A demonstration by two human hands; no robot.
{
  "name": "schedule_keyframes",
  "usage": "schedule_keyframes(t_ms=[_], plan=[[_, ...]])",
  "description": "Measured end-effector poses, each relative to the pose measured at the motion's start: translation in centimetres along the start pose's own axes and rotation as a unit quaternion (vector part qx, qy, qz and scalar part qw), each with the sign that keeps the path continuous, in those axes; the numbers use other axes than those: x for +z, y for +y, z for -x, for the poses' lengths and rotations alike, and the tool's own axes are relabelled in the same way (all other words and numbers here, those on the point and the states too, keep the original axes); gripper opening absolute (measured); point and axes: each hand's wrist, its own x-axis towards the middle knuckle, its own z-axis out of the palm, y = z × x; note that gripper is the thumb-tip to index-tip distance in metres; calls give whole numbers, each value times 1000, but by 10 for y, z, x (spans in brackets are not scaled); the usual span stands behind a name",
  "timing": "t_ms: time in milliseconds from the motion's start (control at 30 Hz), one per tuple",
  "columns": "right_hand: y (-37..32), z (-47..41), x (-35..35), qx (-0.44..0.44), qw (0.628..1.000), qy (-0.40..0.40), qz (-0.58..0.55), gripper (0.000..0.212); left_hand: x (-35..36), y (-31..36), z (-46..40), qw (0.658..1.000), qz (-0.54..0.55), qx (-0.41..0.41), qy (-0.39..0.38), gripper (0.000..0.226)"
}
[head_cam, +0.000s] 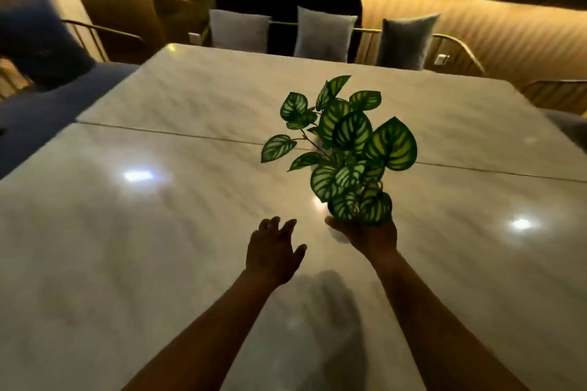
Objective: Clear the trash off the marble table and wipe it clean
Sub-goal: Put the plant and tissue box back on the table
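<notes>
My right hand (370,233) holds the plant (344,149) from below. My fingers curl around its base, so I cannot see if there is a pot. The plant leans a little away from me and to the left. Its leaves are green with pale stripes. It is up above the bench (143,232), near the middle.

My left hand (273,251) is just left of the plant's base. It holds nothing. Its fingers are spread and reach forward over the bench. The two hands are near each other but do not touch.

The bench is pale marble and shiny. Bright spots of light shine on it, left and right of the plant. A thin dark line (190,136) runs across the bench behind the plant. A dark shadow (324,311) lies on the bench below the plant, between my arms.

Far behind the plant, past the bench's far edge, stand chairs with three gray cushions (324,33). The picture is a bit blurry.
</notes>
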Motion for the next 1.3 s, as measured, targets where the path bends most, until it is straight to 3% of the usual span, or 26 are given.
schedule_keyframes(t_ms=[200,367,633,733,800,867,967,1133,1200,1300], plan=[[75,-81,-38,90,994,19,-54,98,21,79,-80,997,-36,29,-62,74],[107,-169,-36,109,986,33,-123,91,36,109,-155,996,-24,30,-81,80],[118,-274,2,108,981,56,-153,91,83,116,-234,994,-54,40,-82,97],[125,-302,26,92,980,11,-177,83,101,112,-245,995,-28,26,-89,109],[130,-329,44,69,990,5,-126,80,109,109,-250,995,-25,31,-92,108],[127,-343,57,75,986,-6,-146,90,112,107,-252,995,-21,47,-90,100],[103,-353,57,59,990,66,-114,86,110,107,-252,995,-13,60,-79,98],[93,-359,55,54,990,69,-108,78,108,106,-253,993,-25,45,-104,98],[89,-355,55,55,990,68,-114,85,105,107,-253,992,-23,42,-113,98],[90,-352,49,55,986,78,-140,118,105,109,-255,993,-26,39,-112,97]])
